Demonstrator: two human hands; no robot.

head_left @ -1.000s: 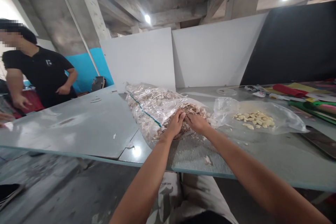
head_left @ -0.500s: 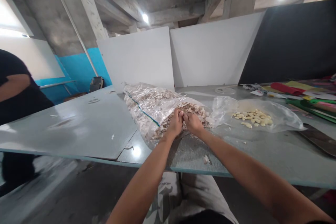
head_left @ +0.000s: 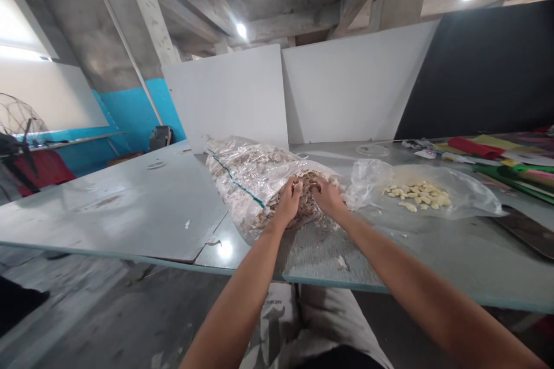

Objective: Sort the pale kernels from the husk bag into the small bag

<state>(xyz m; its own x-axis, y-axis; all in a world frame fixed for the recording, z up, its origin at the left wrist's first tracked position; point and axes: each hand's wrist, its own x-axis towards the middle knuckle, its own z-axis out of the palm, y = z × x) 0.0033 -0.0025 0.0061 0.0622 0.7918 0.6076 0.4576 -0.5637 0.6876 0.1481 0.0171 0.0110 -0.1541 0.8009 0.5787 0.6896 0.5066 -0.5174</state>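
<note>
A large clear plastic bag (head_left: 242, 164) full of papery, brownish-white garlic skins (head_left: 307, 199) lies on the table, its mouth toward me. My left hand (head_left: 289, 199) is over the skins at the mouth, thumb and fingers closed in a pinch; what they hold, if anything, is too small to make out. A short gap to the right, my right hand (head_left: 329, 197) reaches into the skins with its fingers loosely bent and apart, the tips partly hidden. Pale peeled garlic cloves (head_left: 419, 195) lie on another clear plastic bag (head_left: 470, 199) to the right.
A dark flat object (head_left: 526, 230) lies at the right of the grey table (head_left: 151, 213). Coloured sheets (head_left: 476, 150) are piled at the far right. White panels (head_left: 229, 98) stand behind the table. A red chair (head_left: 45, 170) and a fan cage (head_left: 19, 115) are at the left.
My hands were together at the fingertips and have moved apart, the right one going right into the skins. The person at the left has mostly left view.
</note>
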